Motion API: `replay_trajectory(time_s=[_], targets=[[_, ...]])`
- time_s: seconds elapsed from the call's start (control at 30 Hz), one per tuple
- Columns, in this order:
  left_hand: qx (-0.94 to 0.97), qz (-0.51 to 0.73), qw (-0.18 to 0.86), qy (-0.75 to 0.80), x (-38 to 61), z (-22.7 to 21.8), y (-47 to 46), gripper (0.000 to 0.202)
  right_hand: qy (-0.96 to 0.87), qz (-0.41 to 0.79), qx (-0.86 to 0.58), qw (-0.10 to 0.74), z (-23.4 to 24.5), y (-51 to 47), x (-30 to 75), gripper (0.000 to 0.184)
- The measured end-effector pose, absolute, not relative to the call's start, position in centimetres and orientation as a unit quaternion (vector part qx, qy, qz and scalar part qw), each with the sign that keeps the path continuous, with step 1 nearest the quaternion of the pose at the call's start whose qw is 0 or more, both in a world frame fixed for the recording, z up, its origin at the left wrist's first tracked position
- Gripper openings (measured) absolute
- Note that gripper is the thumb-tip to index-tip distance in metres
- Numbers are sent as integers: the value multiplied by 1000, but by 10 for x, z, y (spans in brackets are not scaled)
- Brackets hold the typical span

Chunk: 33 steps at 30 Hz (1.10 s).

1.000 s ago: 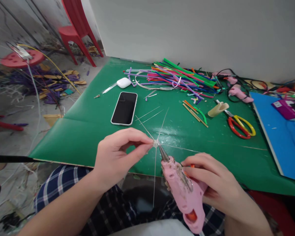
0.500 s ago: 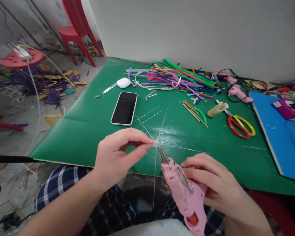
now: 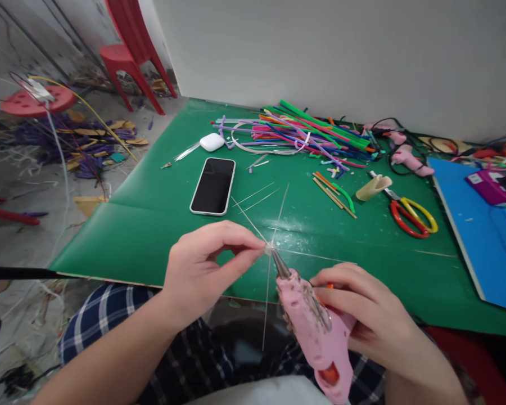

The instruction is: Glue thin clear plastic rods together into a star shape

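My left hand [image 3: 211, 264] pinches the centre of a star of thin wires [image 3: 280, 212] between thumb and fingertips. Its spokes fan out from a small clear blob, one reaching down past the table's front edge. In my right hand [image 3: 358, 304] is a pink glue gun [image 3: 316, 332], fingers wrapped round its handle. The metal nozzle meets the blob at the star's middle, close to my left fingertips. Two loose thin wires [image 3: 257, 199] lie on the green table [image 3: 152, 236] just beyond.
A phone [image 3: 213, 185] and a white earphone case [image 3: 212, 142] lie left of centre. Behind them is a heap of colourful pipe cleaners [image 3: 303, 132]. Scissors [image 3: 413, 216], a beige tube [image 3: 374, 187], a blue board [image 3: 476, 225] and another pink glue gun [image 3: 411, 160] are to the right.
The wire star and my left fingertips have shifted very slightly to the right. The glue gun's nozzle stays at the star's centre.
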<state>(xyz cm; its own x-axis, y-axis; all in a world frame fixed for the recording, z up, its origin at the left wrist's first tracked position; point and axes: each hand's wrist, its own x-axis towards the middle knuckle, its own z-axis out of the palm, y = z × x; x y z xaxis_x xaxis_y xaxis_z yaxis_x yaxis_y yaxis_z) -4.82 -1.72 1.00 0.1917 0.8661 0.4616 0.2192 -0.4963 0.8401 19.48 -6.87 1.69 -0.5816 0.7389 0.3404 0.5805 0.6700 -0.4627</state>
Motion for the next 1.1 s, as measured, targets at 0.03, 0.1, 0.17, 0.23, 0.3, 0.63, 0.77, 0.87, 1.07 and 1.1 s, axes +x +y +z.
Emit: replay_trajectory(time_s=[0.03, 0.1, 0.17, 0.23, 0.3, 0.63, 0.77, 0.87, 1.07, 1.1], targets=[[702, 505, 321, 385, -48, 10, -17, 22, -875, 153, -377, 261, 17, -69, 195, 21], [703, 506, 319, 385, -48, 10, -17, 22, -874, 154, -379, 263, 17, -69, 194, 20], [704, 507, 315, 386, -49, 10, -17, 22, -873, 156, -382, 261, 17, -69, 194, 20], [701, 509, 314, 389, -49, 10, -17, 22, -874, 155, -381, 257, 17, -69, 195, 21], [699, 510, 315, 390, -49, 10, -17, 22, -877, 154, -378, 254, 17, -69, 195, 21], [695, 511, 314, 396, -49, 10, -17, 17, -878, 160, -374, 252, 16, -68, 195, 21], [693, 512, 320, 394, -49, 10, -18, 20, -877, 156, -379, 251, 17, -69, 196, 21], [694, 513, 321, 390, -49, 9, -18, 22, -876, 155, -381, 254, 18, -69, 196, 21], [693, 512, 325, 389, -50, 9, -18, 24, -878, 155, -376, 253, 17, -68, 196, 21], [693, 513, 325, 388, -51, 9, -18, 23, -878, 155, -375, 254, 17, -68, 196, 22]])
